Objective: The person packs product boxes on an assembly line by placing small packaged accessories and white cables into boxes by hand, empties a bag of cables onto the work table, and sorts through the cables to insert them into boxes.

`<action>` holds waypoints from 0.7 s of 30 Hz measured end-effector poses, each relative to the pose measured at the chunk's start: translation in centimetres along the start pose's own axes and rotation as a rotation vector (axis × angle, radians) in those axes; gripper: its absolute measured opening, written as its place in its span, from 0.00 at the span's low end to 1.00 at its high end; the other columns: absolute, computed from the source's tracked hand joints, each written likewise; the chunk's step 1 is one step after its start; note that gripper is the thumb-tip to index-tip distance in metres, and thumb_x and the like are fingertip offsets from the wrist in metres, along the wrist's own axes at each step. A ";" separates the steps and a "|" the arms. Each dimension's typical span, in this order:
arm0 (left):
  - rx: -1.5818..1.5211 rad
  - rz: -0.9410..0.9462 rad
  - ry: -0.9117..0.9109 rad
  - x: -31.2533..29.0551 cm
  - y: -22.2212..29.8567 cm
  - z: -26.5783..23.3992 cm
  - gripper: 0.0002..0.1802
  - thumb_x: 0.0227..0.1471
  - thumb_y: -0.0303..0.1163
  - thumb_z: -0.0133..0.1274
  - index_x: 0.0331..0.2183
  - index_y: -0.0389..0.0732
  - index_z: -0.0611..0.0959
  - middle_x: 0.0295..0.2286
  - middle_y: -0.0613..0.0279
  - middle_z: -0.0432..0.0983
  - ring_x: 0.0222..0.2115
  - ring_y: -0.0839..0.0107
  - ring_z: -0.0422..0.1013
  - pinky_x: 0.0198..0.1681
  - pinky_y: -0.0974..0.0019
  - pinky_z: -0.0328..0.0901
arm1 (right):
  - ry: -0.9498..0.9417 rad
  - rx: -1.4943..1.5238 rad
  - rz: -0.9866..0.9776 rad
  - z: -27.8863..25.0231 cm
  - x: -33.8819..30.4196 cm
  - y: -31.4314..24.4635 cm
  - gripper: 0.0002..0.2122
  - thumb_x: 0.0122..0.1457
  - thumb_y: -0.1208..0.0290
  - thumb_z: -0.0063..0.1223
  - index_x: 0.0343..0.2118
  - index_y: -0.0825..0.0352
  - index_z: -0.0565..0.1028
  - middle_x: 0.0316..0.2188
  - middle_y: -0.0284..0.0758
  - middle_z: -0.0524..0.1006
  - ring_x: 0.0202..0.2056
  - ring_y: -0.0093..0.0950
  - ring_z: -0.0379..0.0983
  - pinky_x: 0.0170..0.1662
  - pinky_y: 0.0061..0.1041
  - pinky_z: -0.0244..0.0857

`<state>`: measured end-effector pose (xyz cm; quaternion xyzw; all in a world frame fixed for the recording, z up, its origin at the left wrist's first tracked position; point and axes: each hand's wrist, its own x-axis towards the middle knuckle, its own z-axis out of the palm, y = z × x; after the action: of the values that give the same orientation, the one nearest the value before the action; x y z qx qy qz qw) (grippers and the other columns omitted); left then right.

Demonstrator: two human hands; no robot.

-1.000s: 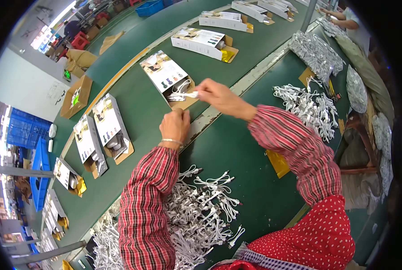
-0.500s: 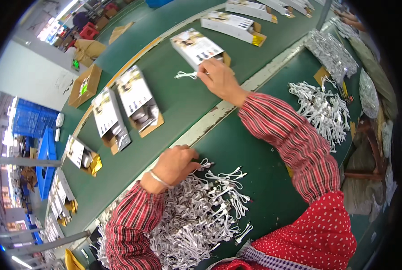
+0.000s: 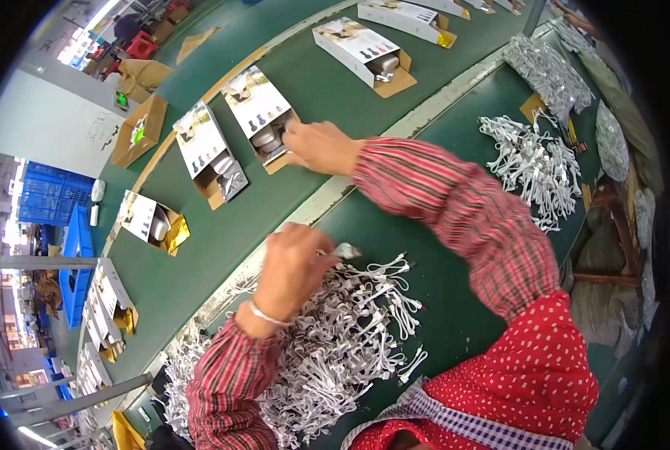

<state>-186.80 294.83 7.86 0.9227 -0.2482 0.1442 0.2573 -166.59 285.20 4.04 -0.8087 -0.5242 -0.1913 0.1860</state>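
Note:
My left hand is closed above a big heap of short white cables, with a bundled white cable sticking out from its fingertips. My right hand reaches over the green conveyor belt. Its curled, slightly blurred fingers touch the right side of the open end of a white printed box. Inside that end show rounded white parts. What the right fingers hold, if anything, is hidden.
More open-ended boxes lie along the belt, one farther right and one to the left. A smaller cable pile and clear plastic bags lie at the right. A metal pole crosses the lower left.
The boxes have shifted right and away along the belt. My right hand has moved left from one box to another; its cable no longer shows. My left hand has lifted a cable bundle.

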 end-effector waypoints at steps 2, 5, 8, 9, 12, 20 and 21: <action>-0.102 -0.261 0.106 -1.5 -1.2 -1.4 0.09 0.43 0.30 0.59 0.25 0.40 0.75 0.19 0.60 0.75 0.20 0.68 0.69 0.23 0.65 0.62 | -0.378 0.329 -0.050 -3.5 -2.4 -1.2 0.10 0.50 0.67 0.53 0.28 0.70 0.75 0.27 0.42 0.74 0.28 0.37 0.73 0.31 0.35 0.66; -0.469 -0.782 0.290 -2.6 -5.5 -2.9 0.11 0.50 0.32 0.55 0.25 0.35 0.75 0.15 0.60 0.75 0.10 0.81 0.65 0.12 0.75 0.57 | -1.008 0.392 0.019 -9.1 -7.5 -6.2 0.13 0.51 0.63 0.53 0.28 0.71 0.75 0.26 0.43 0.75 0.30 0.40 0.74 0.34 0.35 0.68; -0.421 -0.873 0.435 -0.4 -11.8 -1.5 0.11 0.48 0.33 0.56 0.24 0.34 0.76 0.14 0.60 0.74 0.10 0.78 0.67 0.13 0.75 0.59 | -0.976 0.291 -0.074 -10.3 -13.1 -9.4 0.14 0.50 0.64 0.56 0.32 0.70 0.68 0.32 0.43 0.71 0.33 0.44 0.73 0.34 0.40 0.69; -0.359 -0.902 0.498 -0.5 -13.6 -2.3 0.12 0.48 0.33 0.56 0.23 0.33 0.76 0.14 0.60 0.74 0.10 0.77 0.68 0.13 0.75 0.60 | -0.899 0.309 -0.102 -10.0 -13.2 -10.8 0.14 0.50 0.66 0.56 0.33 0.71 0.68 0.32 0.44 0.71 0.31 0.45 0.73 0.34 0.39 0.69; -0.253 -1.025 0.729 0.0 -17.4 -2.1 0.12 0.46 0.32 0.57 0.23 0.31 0.79 0.14 0.59 0.74 0.11 0.75 0.69 0.14 0.74 0.62 | -0.796 0.342 -0.114 -8.9 -12.9 -13.7 0.12 0.50 0.71 0.55 0.33 0.73 0.68 0.29 0.45 0.70 0.28 0.44 0.73 0.31 0.38 0.69; -1.136 -1.221 1.179 1.4 -17.4 -1.0 0.11 0.52 0.28 0.53 0.25 0.28 0.78 0.16 0.56 0.74 0.11 0.75 0.66 0.12 0.74 0.60 | -0.833 0.620 0.116 -8.7 -12.2 -15.9 0.10 0.51 0.69 0.53 0.25 0.71 0.69 0.24 0.42 0.73 0.28 0.43 0.73 0.31 0.37 0.66; -1.222 -1.225 1.209 1.0 -17.5 -0.7 0.11 0.53 0.29 0.51 0.26 0.29 0.77 0.16 0.55 0.73 0.11 0.74 0.65 0.12 0.75 0.59 | -0.835 0.653 0.185 -9.0 -11.7 -16.3 0.10 0.51 0.69 0.52 0.23 0.71 0.69 0.22 0.42 0.74 0.27 0.42 0.73 0.30 0.36 0.66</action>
<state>-176.76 307.92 1.76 0.3787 0.3992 0.2759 0.7881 -187.04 277.79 7.46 -0.7588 -0.5125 0.3367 0.2195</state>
